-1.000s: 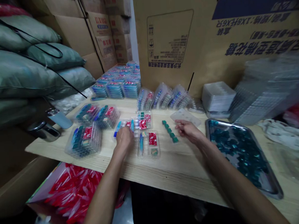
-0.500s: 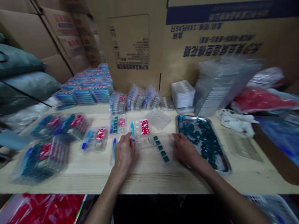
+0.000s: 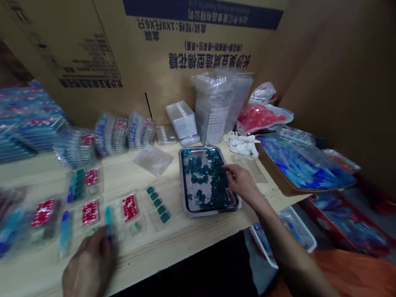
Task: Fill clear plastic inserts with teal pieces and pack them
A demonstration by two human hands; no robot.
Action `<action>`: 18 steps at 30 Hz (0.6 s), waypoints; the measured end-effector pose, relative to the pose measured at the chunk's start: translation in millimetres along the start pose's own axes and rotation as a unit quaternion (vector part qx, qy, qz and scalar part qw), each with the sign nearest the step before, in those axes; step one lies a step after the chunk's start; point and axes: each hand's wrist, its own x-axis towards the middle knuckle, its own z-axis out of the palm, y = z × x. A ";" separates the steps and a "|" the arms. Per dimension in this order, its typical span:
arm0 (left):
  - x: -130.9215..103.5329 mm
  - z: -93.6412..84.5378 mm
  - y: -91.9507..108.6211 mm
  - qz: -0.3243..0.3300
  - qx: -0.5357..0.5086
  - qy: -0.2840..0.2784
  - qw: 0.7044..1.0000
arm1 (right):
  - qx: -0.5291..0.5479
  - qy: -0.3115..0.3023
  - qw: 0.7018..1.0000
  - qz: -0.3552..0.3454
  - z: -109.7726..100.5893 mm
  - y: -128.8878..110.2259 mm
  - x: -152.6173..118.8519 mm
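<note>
My right hand [image 3: 243,181] is over the right side of a metal tray [image 3: 185,199] of loose dark teal, glossy cubes [image 3: 199,166]. Its fingers are curled together; anything between them is hidden. Motion smears my left hand [image 3: 91,264], which lies low over the table beside a light-blue pen-like stick [image 3: 108,218], its fingertips partly hidden. By that hand lie clear plastic blister trays, one with a red patterned packet [image 3: 130,207]. Nearer the metal tray, another clear blister tray holds a slanting row of teal cubes [image 3: 158,204].
Filled blister packs [image 3: 111,134] stand in rows at the back left. Stacked clear trays [image 3: 212,111] lean against a large cardboard box [image 3: 152,79]. White gloves [image 3: 241,144] lie behind the metal tray. On the right, a carton [image 3: 288,180] holds blue wrapped items.
The view has swung to the right. My right hand has moved from the blister tray with teal cubes to the metal tray. My left hand now appears lower and farther left.
</note>
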 end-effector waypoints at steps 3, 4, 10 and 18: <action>9.2 -7.0 8.1 -0.003 0.056 -0.014 0.998 | -0.032 0.020 0.999 0.002 -8.0 20.7 9.6; 11.7 -9.0 10.8 -0.005 0.067 -0.001 0.998 | -0.039 0.015 0.999 -0.003 -9.9 23.4 10.8; 33.3 -21.3 20.0 0.106 0.006 0.009 0.994 | -0.029 -0.113 0.978 -0.170 3.3 -1.3 -2.5; 53.1 -35.2 38.8 0.175 0.036 -0.172 0.969 | -0.122 -0.123 0.963 -0.208 43.2 -23.7 -6.8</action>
